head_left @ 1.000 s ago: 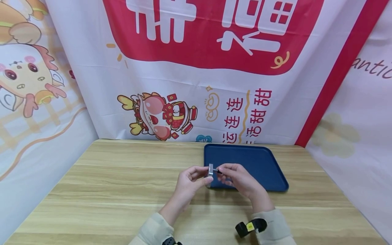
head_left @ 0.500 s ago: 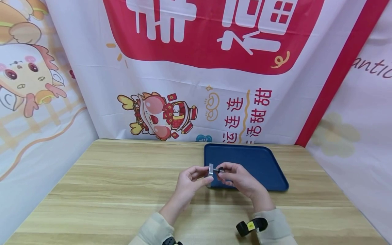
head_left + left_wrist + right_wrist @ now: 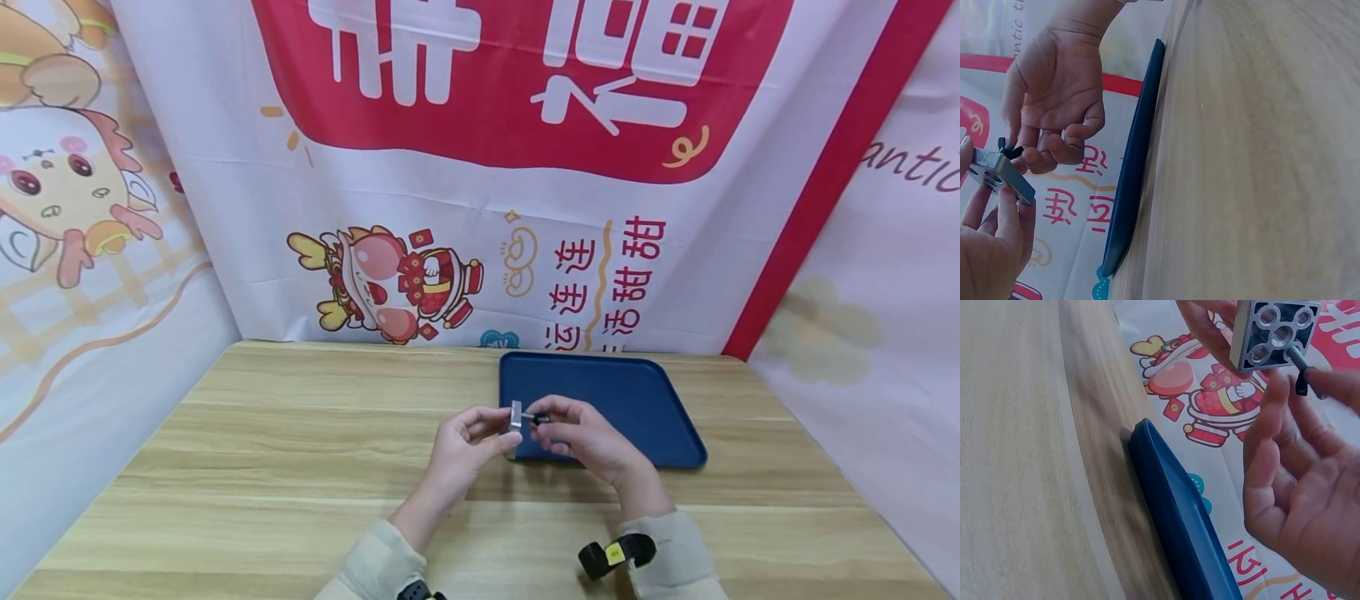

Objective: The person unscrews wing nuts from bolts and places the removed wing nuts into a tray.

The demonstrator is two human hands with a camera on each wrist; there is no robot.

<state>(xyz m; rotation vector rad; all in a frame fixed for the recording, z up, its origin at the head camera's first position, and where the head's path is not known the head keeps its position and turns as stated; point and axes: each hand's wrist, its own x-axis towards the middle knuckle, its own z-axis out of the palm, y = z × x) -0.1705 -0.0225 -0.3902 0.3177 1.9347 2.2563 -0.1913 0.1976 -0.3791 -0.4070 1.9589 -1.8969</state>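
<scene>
My left hand (image 3: 459,454) grips a small square metal block (image 3: 516,415) by its edges above the table. In the right wrist view, the block's face (image 3: 1282,319) shows a threaded centre hole and several round corner holes. A wing screw (image 3: 1301,381) with a black head and metal shank stands in one corner hole, part of its shank outside. My right hand (image 3: 596,442) holds the screw's black wings between thumb and index finger. In the left wrist view, the black wings (image 3: 1010,150) show beside the block (image 3: 1016,181), and the right hand's other fingers are loosely curled.
A blue tray (image 3: 615,400) lies at the back right of the wooden table (image 3: 300,467), behind and partly below the hands. Printed cloth (image 3: 450,183) hangs behind the table and along both sides. Black straps sit on both wrists.
My right fingers have shifted on the screw, leaving more of the black wings visible than one second ago. Its head looks slightly turned since half a second ago. My left hand and the block stay still.
</scene>
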